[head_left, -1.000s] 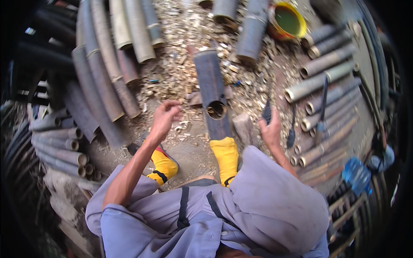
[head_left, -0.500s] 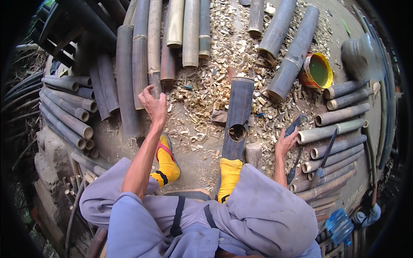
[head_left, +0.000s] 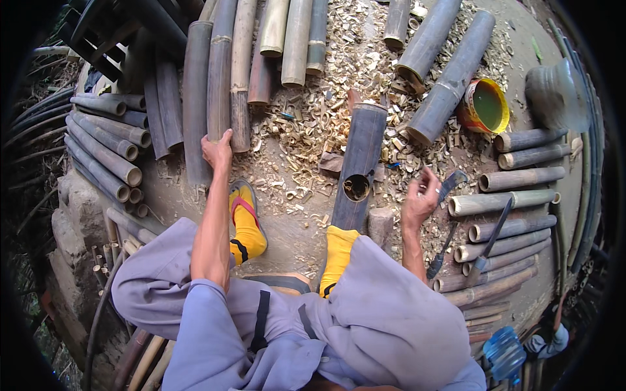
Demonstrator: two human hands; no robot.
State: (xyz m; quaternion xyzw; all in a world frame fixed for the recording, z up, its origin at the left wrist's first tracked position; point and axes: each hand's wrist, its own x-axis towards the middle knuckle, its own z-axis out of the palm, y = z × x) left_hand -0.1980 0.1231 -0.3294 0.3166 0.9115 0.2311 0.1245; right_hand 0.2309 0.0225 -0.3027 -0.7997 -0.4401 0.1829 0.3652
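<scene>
My left hand (head_left: 217,154) grips the near end of a dark bamboo pole (head_left: 222,78), thumb on one side and fingers on the other. The pole lies among several others at the upper left. My right hand (head_left: 420,202) holds nothing, its fingers apart and loosely bent. Just beyond its fingertips, a dark-handled tool (head_left: 452,185) lies on the chips; its exact kind is unclear. Between my hands a thick dark bamboo piece (head_left: 366,146) slopes away from my yellow-socked foot, with a hole cut in its upper side.
Bamboo shavings (head_left: 319,137) cover the ground ahead. A yellow-rimmed bucket (head_left: 501,124) of greenish liquid stands at the upper right. Cut bamboo lengths (head_left: 515,232) line the right, where a long-bladed tool (head_left: 479,264) rests. More bamboo (head_left: 107,153) is stacked left. Another person (head_left: 551,342) is at lower right.
My left hand has come down onto the bamboo pole and closed around its end. My right hand has let go of the dark-handled tool and drawn back to the left.
</scene>
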